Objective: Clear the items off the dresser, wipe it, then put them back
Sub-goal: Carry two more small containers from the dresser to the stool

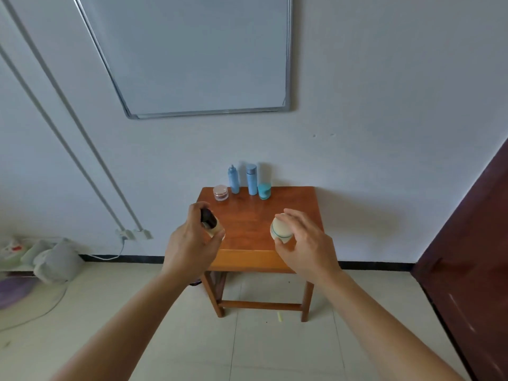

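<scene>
- Dresser [255, 210], a small wooden table, stands against a white wall [384, 119] below a whiteboard [198, 56]. The floor [261, 353] is pale tile, and a dark red door [467, 257] sits at the right edge.
- Along the dresser's back edge stand a pink jar [220, 193], a blue spray bottle [233, 179], a blue bottle with a grey cap [251, 179] and a teal container [264, 191]. The last two are just beside each other.
- Left hand [189, 243], over the front left corner, curls its fingers round a tilted beige bottle with a dark cap [213, 225].
- Right hand [305, 243], over the front right part, grips a round white jar with a teal band [280, 231], fingers spread across its top.
- The two hands are well apart.
- I cannot tell whether either held item touches the wood, as the hands cover much of both.
- A grey bundle [57, 259] and other things on the floor at the left are blurred. The door and whiteboard are cut off by the frame.
</scene>
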